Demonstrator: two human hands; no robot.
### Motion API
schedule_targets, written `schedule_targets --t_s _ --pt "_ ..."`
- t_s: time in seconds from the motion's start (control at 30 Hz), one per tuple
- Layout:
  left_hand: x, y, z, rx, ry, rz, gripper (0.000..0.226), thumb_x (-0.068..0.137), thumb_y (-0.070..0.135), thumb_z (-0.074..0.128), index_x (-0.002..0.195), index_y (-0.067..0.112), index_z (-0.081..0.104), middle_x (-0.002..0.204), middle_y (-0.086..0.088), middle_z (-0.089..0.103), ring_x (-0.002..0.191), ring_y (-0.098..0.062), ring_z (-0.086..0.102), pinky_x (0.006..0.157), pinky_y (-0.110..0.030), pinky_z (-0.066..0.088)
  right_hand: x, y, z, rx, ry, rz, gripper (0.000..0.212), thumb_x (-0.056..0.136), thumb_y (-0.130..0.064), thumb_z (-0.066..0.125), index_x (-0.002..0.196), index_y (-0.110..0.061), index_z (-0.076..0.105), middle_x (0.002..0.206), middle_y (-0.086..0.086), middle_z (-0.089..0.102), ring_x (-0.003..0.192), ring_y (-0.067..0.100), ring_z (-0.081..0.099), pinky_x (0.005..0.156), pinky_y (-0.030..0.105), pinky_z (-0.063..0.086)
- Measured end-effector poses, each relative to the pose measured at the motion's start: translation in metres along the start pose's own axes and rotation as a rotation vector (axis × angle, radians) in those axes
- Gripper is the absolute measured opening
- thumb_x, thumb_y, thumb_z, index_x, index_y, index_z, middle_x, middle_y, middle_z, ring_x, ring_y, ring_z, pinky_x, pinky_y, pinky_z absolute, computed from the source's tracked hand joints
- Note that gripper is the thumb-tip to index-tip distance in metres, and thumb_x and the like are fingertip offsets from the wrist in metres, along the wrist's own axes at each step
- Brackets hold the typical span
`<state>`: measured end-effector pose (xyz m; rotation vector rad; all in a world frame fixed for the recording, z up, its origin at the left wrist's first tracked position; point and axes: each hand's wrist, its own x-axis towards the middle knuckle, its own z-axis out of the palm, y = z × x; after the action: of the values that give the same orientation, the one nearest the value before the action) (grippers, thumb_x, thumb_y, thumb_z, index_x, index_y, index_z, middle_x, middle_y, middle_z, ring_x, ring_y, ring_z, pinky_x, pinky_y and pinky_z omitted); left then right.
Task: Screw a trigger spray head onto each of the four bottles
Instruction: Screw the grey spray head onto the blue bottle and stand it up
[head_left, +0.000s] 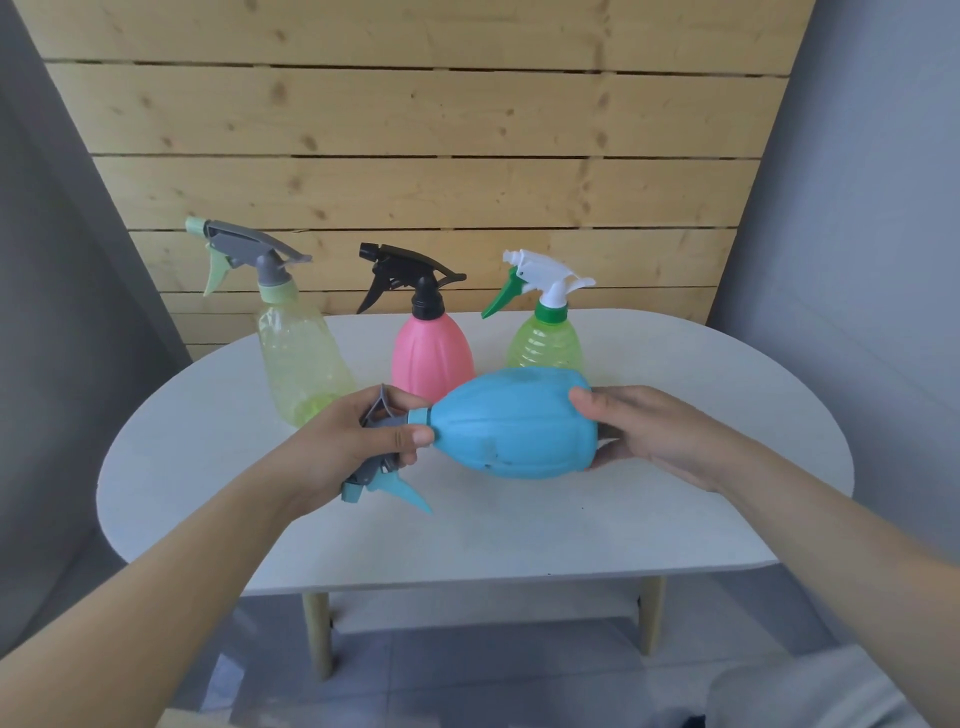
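Note:
A blue bottle (511, 423) lies on its side above the white table (519, 530), neck pointing left. My left hand (345, 444) grips the grey and blue trigger spray head (384, 480) that sits at the bottle's neck. My right hand (639, 434) holds the bottle's base, thumb on top and fingers under it. Behind stand three upright bottles with heads on: a pale yellow-green one (304, 358) with a grey head, a pink one (431, 356) with a black head, and a green one (545, 345) with a white and green head.
The oval table stands against a wooden plank wall (415, 130), grey walls either side. Its front edge and wooden legs (318, 639) are near me, over a grey tiled floor.

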<state>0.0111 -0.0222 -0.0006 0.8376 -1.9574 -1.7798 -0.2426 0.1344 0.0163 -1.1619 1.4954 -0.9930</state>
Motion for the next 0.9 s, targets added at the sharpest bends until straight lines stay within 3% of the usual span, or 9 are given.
schedule_targets --t_s 0.1,0.17,0.23,0.3,0.43,0.67,0.73,0.8,0.9 --pt "-0.001 0.000 0.002 0.044 0.007 0.015 0.050 0.059 0.037 0.083 0.097 0.012 0.062 0.062 0.001 0.063 0.060 -0.011 0.057 0.057 -0.020 0.048 0.005 0.000 0.007 0.044 0.090 0.028 0.068 0.065 -0.072 0.050 0.111 -0.024 0.067 0.109 0.012 0.071 0.090 0.030 0.067 0.064 0.035 0.056" --pt "-0.001 0.002 0.003 0.060 0.010 -0.006 0.057 0.055 0.043 0.086 0.098 0.012 0.063 0.063 0.002 0.064 0.061 -0.011 0.058 0.059 -0.021 0.048 0.004 0.000 0.007 0.044 0.080 0.018 0.065 0.065 -0.076 0.049 0.118 -0.039 0.057 0.114 0.010 0.067 0.089 0.030 0.069 0.062 0.038 0.057" --pt "0.000 0.004 0.004 0.027 0.029 -0.039 0.068 0.049 0.048 0.082 0.101 0.007 0.064 0.064 0.001 0.065 0.061 -0.011 0.058 0.061 -0.023 0.049 0.001 -0.003 0.004 0.052 0.010 -0.018 0.069 0.064 -0.068 0.063 0.127 -0.048 0.042 0.122 0.004 0.061 0.091 0.029 0.070 0.063 0.036 0.057" --pt "0.000 0.006 0.005 0.010 0.047 -0.055 0.071 0.048 0.048 0.080 0.101 0.004 0.064 0.064 0.000 0.066 0.062 -0.012 0.057 0.063 -0.025 0.048 0.000 -0.004 0.000 0.019 -0.015 -0.059 0.084 0.063 -0.049 0.076 0.135 -0.044 0.034 0.122 0.001 0.061 0.089 0.030 0.071 0.058 0.031 0.056" --pt "-0.003 0.012 0.008 0.037 0.064 -0.008 0.056 0.049 0.048 0.079 0.088 0.011 0.064 0.059 0.002 0.064 0.057 -0.011 0.055 0.061 -0.031 0.037 0.000 -0.002 -0.001 -0.008 0.062 -0.039 0.075 0.065 -0.052 0.075 0.131 -0.030 0.046 0.091 0.000 0.073 0.067 0.023 0.069 0.043 0.023 0.047" --pt "-0.006 0.021 0.012 0.164 0.072 0.070 0.048 0.056 0.048 0.073 0.085 0.012 0.060 0.058 0.005 0.064 0.054 -0.006 0.053 0.052 -0.020 0.040 -0.001 0.001 -0.003 0.041 0.076 -0.030 0.044 0.071 -0.052 0.064 0.110 -0.030 0.061 0.071 -0.007 0.068 0.052 0.015 0.057 0.043 0.022 0.044" --pt "-0.008 0.023 0.013 0.204 0.092 0.092 0.051 0.057 0.048 0.072 0.089 0.010 0.061 0.058 0.005 0.065 0.053 -0.004 0.053 0.049 -0.018 0.040 -0.004 0.000 -0.004 0.045 0.051 -0.017 0.047 0.071 -0.051 0.065 0.113 -0.031 0.059 0.077 -0.004 0.070 0.059 0.018 0.063 0.050 0.025 0.050" --pt "-0.009 0.026 0.013 0.245 0.118 0.113 0.052 0.056 0.050 0.073 0.092 0.013 0.064 0.059 0.005 0.066 0.054 -0.005 0.056 0.048 -0.017 0.043 -0.007 -0.002 -0.008 -0.018 0.043 -0.001 0.058 0.067 -0.052 0.070 0.120 -0.033 0.055 0.098 -0.002 0.073 0.081 0.020 0.070 0.069 0.031 0.056" --pt "-0.006 0.030 0.017 0.277 0.108 0.114 0.043 0.053 0.046 0.079 0.087 0.021 0.070 0.062 0.001 0.069 0.056 -0.009 0.060 0.051 -0.021 0.049 -0.013 -0.007 -0.010 -0.329 0.100 -0.038 0.077 0.058 -0.054 0.078 0.126 -0.038 0.048 0.121 -0.011 0.060 0.110 0.008 0.058 0.093 0.028 0.048"
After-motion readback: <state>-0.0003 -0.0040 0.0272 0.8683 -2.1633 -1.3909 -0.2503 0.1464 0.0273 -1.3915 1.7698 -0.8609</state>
